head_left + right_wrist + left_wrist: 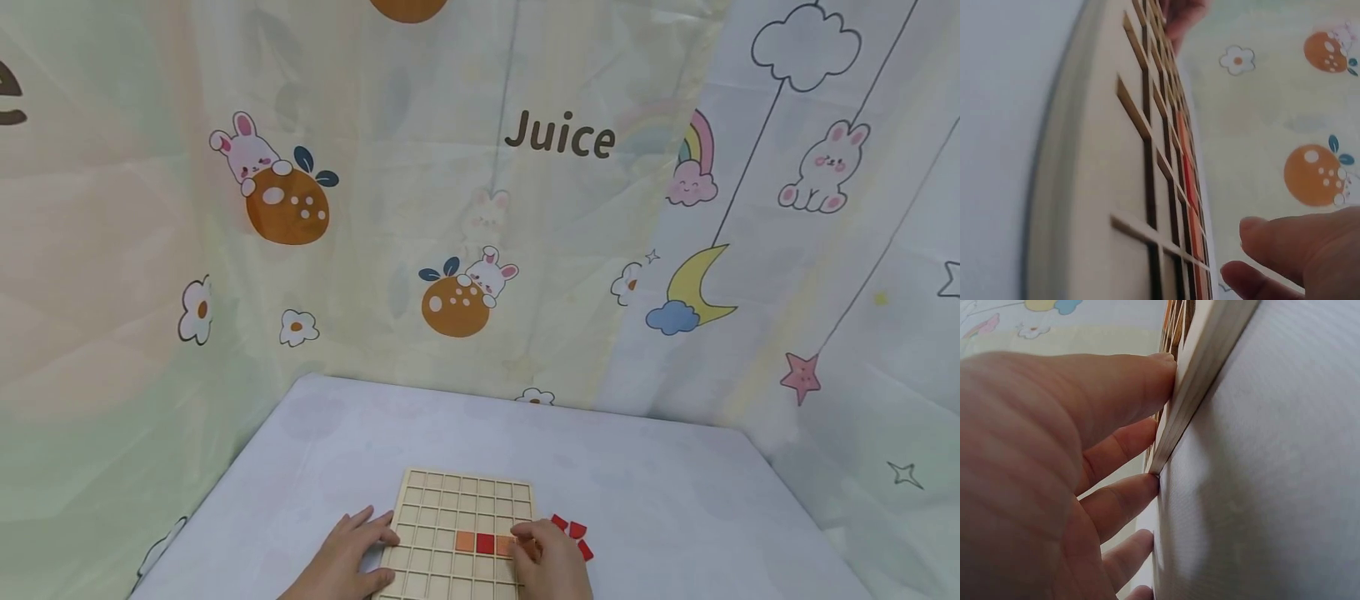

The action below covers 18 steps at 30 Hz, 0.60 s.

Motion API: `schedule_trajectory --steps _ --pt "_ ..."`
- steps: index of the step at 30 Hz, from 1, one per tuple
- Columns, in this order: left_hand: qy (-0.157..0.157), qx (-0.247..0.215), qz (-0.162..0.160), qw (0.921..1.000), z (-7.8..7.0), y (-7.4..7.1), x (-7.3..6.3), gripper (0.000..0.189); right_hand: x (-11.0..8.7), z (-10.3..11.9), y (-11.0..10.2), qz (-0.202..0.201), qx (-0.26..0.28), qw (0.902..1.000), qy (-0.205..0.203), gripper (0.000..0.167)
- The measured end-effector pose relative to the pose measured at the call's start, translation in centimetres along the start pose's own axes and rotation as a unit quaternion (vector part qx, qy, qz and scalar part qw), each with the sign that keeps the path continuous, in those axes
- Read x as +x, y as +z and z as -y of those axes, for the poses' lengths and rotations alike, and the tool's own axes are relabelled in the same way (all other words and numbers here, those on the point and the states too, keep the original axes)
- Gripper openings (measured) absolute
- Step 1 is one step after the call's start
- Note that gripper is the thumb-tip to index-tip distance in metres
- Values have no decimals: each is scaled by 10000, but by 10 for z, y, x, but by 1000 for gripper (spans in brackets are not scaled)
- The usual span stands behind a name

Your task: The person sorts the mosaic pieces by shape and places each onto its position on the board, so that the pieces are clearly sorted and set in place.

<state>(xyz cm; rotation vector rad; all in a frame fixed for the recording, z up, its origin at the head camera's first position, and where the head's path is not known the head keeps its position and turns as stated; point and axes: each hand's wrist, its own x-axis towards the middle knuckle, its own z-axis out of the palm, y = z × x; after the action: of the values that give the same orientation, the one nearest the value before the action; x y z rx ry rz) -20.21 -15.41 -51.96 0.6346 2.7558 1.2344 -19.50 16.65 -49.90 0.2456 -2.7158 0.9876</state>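
A wooden grid board point(427, 562) lies on the table. My left hand point(348, 554) rests at its left edge with the fingers spread; in the left wrist view, thumb and fingertips touch the board's side point(1200, 381). An orange tile point(465, 542), a red tile point(485, 544) and another orange tile point(505, 545) sit side by side in one row of cells. Over the right end of that row is my right hand point(553, 558), its thumb and index finger close to the last orange tile. The right wrist view shows nothing between those fingers point(1272, 237). The hand hides the cells beneath it.
Several loose red pieces point(577, 530) lie on the table just right of the board, partly behind the right hand. The table point(660, 492) has a pale cover. Printed curtains point(375, 275) enclose it at the back and sides.
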Motion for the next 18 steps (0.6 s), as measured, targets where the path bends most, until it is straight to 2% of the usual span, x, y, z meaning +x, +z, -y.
schedule_trajectory --steps 3,7,12,18 --pt "-20 -8 18 10000 -1 -1 0 28 0 -4 -6 -72 233 9995 214 11" --pt "-60 -42 63 10000 -2 -1 1 28 1 -12 -15 47 337 9985 425 11" --pt "-115 -94 97 9998 -2 -2 2 28 3 -21 -25 81 359 9966 735 12" --pt "-136 -118 85 9998 -3 -2 0 28 3 -28 -31 -150 151 9924 1212 9"
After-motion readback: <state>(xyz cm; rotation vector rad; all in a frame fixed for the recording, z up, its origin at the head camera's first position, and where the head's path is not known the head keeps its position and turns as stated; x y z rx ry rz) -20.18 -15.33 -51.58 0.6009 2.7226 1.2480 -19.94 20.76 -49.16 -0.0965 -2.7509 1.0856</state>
